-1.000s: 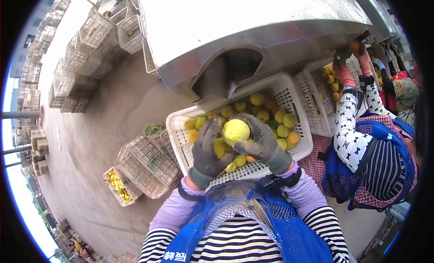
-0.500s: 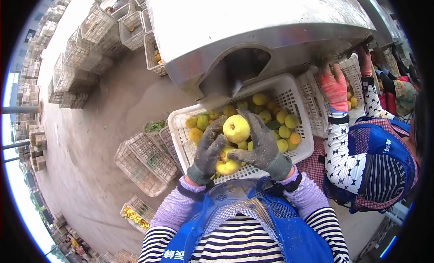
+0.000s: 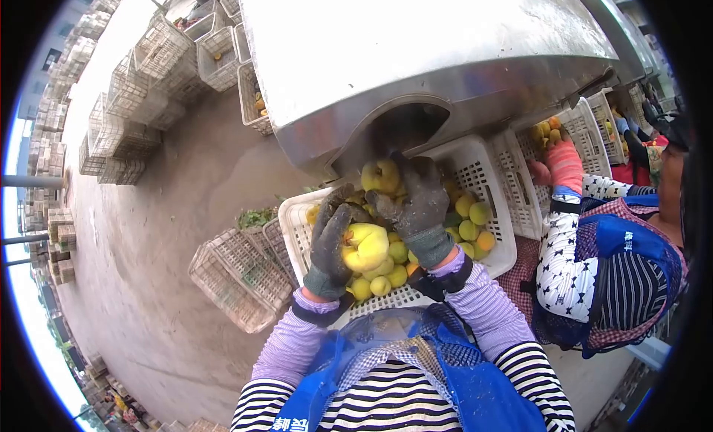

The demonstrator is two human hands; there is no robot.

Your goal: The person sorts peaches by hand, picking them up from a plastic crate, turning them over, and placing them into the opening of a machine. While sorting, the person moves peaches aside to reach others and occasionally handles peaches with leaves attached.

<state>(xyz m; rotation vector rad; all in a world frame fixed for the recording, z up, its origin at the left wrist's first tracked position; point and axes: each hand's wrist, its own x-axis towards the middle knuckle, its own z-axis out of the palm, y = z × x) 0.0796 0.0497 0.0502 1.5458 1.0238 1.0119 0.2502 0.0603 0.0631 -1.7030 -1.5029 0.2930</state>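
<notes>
Both of my hands wear dirty grey gloves and are over a white plastic crate (image 3: 506, 239) of yellow-green peaches (image 3: 469, 230). My left hand (image 3: 327, 246) is closed around a bright yellow peach (image 3: 365, 246) that shows a deep cleft. Farther forward, my right hand (image 3: 420, 205) grips a rounder yellow peach (image 3: 380, 177), just in front of the dark opening (image 3: 407, 127) of a metal machine. Some of its fingers are hidden behind the fruit.
The metal machine (image 3: 438, 31) fills the top. At right, a co-worker's gloved hand (image 3: 564, 167) is at another crate (image 3: 514, 183) of peaches. Tipped crates (image 3: 241, 272) lie on the floor at left, with stacked crates (image 3: 122, 131) behind.
My right hand has moved forward with its peach, toward the machine's opening. The left hand's yellow peach is now more exposed. The co-worker's hand has come down from the machine to peaches.
</notes>
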